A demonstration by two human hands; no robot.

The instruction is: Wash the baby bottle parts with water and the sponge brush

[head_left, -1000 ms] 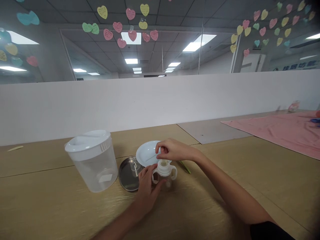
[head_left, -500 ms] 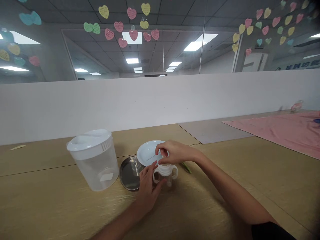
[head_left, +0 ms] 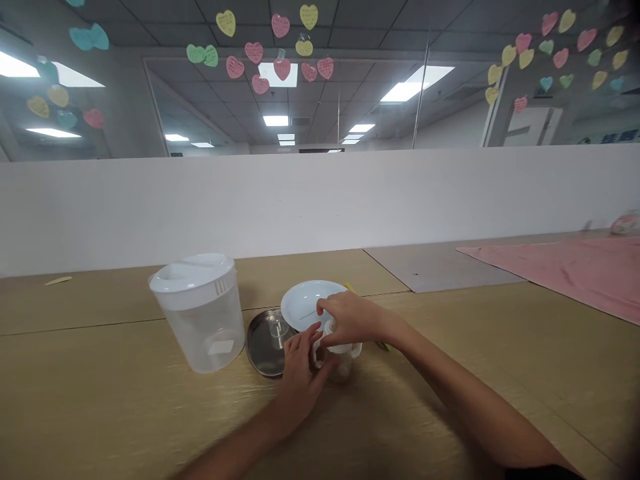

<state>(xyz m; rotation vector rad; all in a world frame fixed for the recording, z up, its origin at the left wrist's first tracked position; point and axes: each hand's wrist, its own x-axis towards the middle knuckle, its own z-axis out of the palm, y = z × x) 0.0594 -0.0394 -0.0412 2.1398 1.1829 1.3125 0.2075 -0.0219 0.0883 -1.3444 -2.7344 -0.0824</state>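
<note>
A clear baby bottle with a white two-handled collar [head_left: 341,357] stands on the wooden table [head_left: 100,400], partly hidden by both hands. My left hand [head_left: 300,373] wraps its near side and handle. My right hand [head_left: 353,320] is closed over its top, covering the teat. Just behind lies a white plate [head_left: 304,303], touching my right fingers. To the left are a round steel lid [head_left: 263,353] with a small clear glass part [head_left: 276,327] on it and a large clear plastic container with a white lid [head_left: 197,313], lying slightly tilted.
A small green-yellow strip [head_left: 383,345] lies beside my right wrist. A pale sliver [head_left: 59,281] lies at the far left. A white partition [head_left: 300,200] runs along the table's back edge. Farther right are a grey mat [head_left: 435,267] and a pink cloth [head_left: 560,273].
My right hand has come down from above the plate onto the bottle's top, now hiding the teat. My left hand stays on the bottle. The view has shifted slightly.
</note>
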